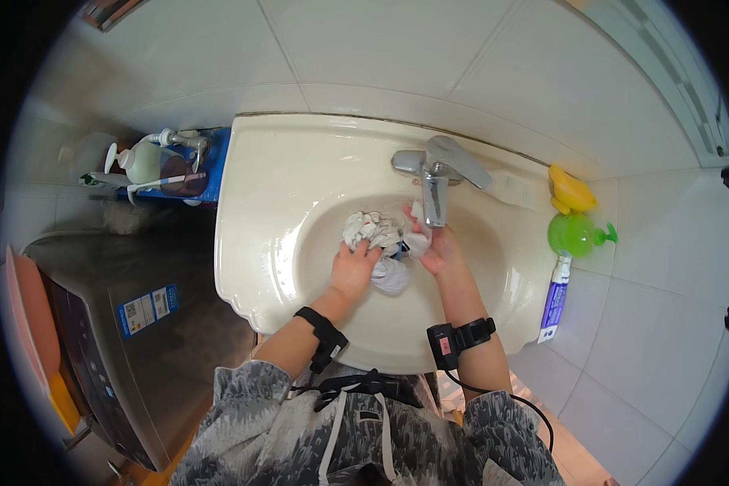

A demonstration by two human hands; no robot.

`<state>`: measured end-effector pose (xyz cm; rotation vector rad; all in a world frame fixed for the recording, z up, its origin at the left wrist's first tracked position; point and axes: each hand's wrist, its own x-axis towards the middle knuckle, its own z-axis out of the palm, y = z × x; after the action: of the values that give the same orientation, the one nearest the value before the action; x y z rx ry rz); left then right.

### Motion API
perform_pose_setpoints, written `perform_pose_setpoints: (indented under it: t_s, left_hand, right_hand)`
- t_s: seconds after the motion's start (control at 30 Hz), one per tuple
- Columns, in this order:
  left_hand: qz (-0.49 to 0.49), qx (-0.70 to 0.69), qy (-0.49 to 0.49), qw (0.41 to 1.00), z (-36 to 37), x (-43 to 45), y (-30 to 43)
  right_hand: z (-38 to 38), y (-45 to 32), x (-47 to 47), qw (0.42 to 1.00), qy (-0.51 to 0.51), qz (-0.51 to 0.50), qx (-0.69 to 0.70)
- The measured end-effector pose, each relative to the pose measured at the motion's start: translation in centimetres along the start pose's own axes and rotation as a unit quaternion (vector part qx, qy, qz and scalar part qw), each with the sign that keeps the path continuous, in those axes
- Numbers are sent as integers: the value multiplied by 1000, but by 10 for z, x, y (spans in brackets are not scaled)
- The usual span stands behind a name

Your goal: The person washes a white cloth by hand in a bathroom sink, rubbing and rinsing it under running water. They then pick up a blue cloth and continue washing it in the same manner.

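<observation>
In the washbasin (pixel 364 340), my left hand (pixel 353 270) curls its fingers over the near side of a bunched off-white cloth (pixel 370 229). A smoother white cloth part (pixel 390 276) bulges out beside those fingers; whether it belongs to the same piece is unclear. My right hand (pixel 442 250) is under the spout of the chrome faucet (pixel 435 194), its fingers partly hidden. It holds a white and pink cloth (pixel 418 240) against its palm. Between the hands shows a small dark and blue patch, too small to name.
At the basin's right edge lie a yellow object (pixel 571 189), a green pump bottle (pixel 570 235) and a purple and white tube (pixel 556 297). A blue shelf (pixel 220 161) at left carries a pale pump bottle (pixel 146 163) and a toothbrush (pixel 170 181). A grey appliance (pixel 152 370) stands below.
</observation>
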<state>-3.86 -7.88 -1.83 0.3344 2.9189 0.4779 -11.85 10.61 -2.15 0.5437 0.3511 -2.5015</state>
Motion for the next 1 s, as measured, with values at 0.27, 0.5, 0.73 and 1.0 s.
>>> perform_pose_setpoints:
  t_s: [0.27, 0.5, 0.73, 1.0]
  left_hand:
    - [-62, -262, -107, 957, -34, -38, -17]
    - [85, -233, -131, 960, -42, -57, -14]
    - [67, -218, -149, 962, -47, -57, -4]
    - [73, -199, -138, 967, -46, -57, 4]
  right_hand:
    - [44, 15, -18, 995, 86, -49, 17]
    - [55, -21, -26, 741, 268, -407, -461]
    - [43, 42, 11, 230, 267, -421, -836]
    - [91, 73, 31, 247, 51, -340, -906]
